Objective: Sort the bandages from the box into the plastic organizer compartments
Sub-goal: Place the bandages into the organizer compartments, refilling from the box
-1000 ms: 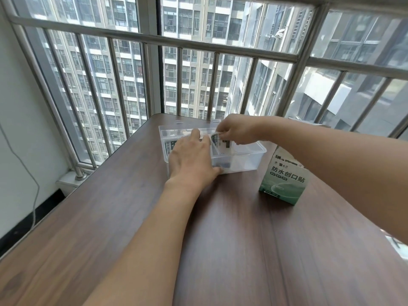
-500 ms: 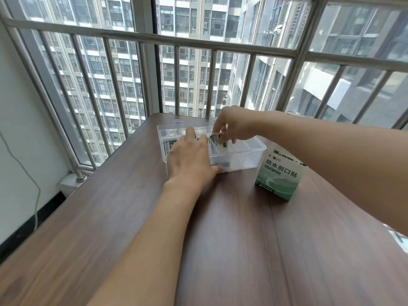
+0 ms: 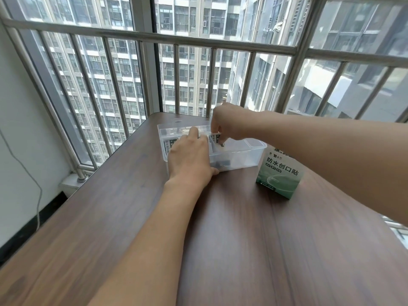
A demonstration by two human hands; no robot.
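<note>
Between right hand (image 3: 229, 124) fingertips: bandage (image 3: 217, 138), pinched at top edge, hanging into organizer (image 3: 242, 155) middle compartment. Judged light, thin, floppy, slick wrapper; edge pinch best. Left hand (image 3: 189, 155) draped over near wall, fingers fairly straight, thumb pressed on front face, steadying. Under left fingers: left compartment with upright bandages (image 3: 168, 145). Right of right fingers: end compartment looks bare. Box (image 3: 279, 173) beyond, well right, on table (image 3: 242, 239); contents hidden.

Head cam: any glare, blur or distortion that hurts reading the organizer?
Head view: bright daylight from the windows, railing bars bowed by the wide lens; clear organizer low-contrast, dividers hard to trace; left hand covers its near-left part; bandage in right hand slightly soft; box print sharp.
</note>
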